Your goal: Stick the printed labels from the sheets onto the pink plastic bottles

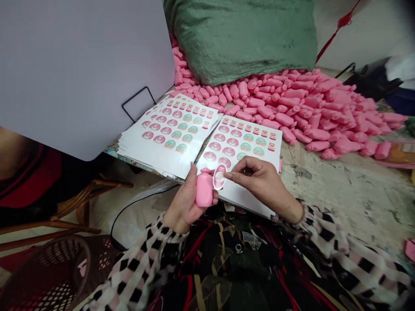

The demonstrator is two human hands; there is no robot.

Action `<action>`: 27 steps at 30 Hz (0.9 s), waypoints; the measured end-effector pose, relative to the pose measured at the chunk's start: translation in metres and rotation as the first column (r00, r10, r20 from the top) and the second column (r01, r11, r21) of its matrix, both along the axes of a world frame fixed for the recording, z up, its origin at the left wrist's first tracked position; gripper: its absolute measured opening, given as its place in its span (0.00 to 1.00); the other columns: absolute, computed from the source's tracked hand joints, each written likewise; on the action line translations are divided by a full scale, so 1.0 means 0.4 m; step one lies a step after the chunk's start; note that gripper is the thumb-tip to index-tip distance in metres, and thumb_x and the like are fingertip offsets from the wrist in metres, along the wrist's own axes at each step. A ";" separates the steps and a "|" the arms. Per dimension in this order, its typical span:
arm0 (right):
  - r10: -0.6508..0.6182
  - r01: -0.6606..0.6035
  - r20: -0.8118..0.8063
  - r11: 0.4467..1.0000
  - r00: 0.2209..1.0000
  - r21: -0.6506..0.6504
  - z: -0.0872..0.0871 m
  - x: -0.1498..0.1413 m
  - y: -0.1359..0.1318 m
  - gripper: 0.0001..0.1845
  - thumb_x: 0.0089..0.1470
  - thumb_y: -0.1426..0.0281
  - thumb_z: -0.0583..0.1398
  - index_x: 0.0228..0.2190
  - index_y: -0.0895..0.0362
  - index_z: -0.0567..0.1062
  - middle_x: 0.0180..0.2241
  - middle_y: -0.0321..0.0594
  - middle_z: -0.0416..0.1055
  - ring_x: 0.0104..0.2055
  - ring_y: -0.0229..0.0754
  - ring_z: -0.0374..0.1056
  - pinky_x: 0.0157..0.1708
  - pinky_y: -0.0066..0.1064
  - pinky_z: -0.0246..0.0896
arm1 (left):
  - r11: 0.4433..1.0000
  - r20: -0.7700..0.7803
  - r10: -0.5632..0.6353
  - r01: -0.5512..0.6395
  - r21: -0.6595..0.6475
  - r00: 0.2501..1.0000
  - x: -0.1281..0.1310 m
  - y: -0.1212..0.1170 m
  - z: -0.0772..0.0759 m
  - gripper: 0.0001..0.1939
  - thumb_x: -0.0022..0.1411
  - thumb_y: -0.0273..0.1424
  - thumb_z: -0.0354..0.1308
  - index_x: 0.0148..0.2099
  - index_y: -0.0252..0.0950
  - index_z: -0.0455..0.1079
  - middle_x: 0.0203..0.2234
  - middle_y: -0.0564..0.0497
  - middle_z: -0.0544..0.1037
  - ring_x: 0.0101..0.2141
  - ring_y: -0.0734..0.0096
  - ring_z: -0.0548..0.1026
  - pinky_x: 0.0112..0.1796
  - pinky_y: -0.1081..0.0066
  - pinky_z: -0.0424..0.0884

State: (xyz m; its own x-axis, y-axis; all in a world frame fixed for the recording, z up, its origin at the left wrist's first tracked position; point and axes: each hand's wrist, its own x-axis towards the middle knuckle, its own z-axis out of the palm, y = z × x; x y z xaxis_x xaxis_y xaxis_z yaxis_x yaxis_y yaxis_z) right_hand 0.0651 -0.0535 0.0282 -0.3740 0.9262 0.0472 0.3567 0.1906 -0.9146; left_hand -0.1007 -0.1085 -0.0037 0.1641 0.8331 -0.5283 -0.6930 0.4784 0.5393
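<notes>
Left hand [186,201] fingers grasp pink bottle [204,191] by its sides beside sticker sheets [155,160], likely light, smooth, fairly stiff, best held there; right hand [261,177] fingers pinch oval sticker [219,176] near it, probably thin, bendy, tacky, so edge-hold only.

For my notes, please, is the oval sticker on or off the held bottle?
Off: the right hand pinches the sticker beside the bottle, its front bare.

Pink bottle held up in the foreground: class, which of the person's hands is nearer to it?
Left. The left hand holds the pink bottle; the right hand is to the bottle's right, apart from it, pinching an oval "BABY" sticker.
</notes>
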 end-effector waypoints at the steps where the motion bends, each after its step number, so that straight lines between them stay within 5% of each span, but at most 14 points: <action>1: 0.012 -0.013 0.015 1.000 1.000 0.028 0.001 0.003 -0.007 0.12 0.46 0.60 0.65 0.23 0.56 0.73 0.24 0.33 0.70 0.27 0.34 0.62 0.27 0.28 0.57 | 1.000 0.017 -0.010 0.010 -0.012 1.000 0.009 0.015 0.004 0.27 0.61 0.54 0.40 0.41 0.35 0.65 0.22 0.51 0.72 0.18 0.74 0.70 0.19 0.74 0.67; 13: 0.070 -0.071 0.016 0.995 0.997 0.075 -0.014 0.032 -0.028 0.10 0.50 0.65 0.63 0.22 0.55 0.70 0.28 0.37 0.72 0.45 0.45 0.70 0.39 0.33 0.62 | 0.987 -0.033 -0.136 0.138 0.087 0.990 0.057 0.050 0.002 0.34 0.59 0.56 0.41 0.48 0.32 0.67 0.21 0.49 0.74 0.19 0.70 0.74 0.20 0.71 0.73; 27: 0.085 -0.109 0.136 0.978 0.987 0.180 -0.009 0.025 -0.026 0.07 0.50 0.67 0.63 0.24 0.55 0.72 0.29 0.35 0.73 0.43 0.41 0.69 0.38 0.30 0.59 | 0.977 -0.085 -0.141 0.152 0.150 0.986 0.057 0.050 -0.002 0.34 0.61 0.54 0.38 0.51 0.31 0.66 0.26 0.46 0.76 0.19 0.72 0.73 0.19 0.72 0.72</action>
State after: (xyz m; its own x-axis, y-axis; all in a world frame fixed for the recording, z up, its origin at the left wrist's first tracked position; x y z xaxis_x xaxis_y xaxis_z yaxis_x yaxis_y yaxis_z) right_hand 0.0750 -0.0638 0.0248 -0.4756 0.8647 0.1616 0.4386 0.3923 -0.8085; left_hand -0.0777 -0.0887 -0.0043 0.2562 0.8758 -0.4090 -0.5777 0.4779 0.6617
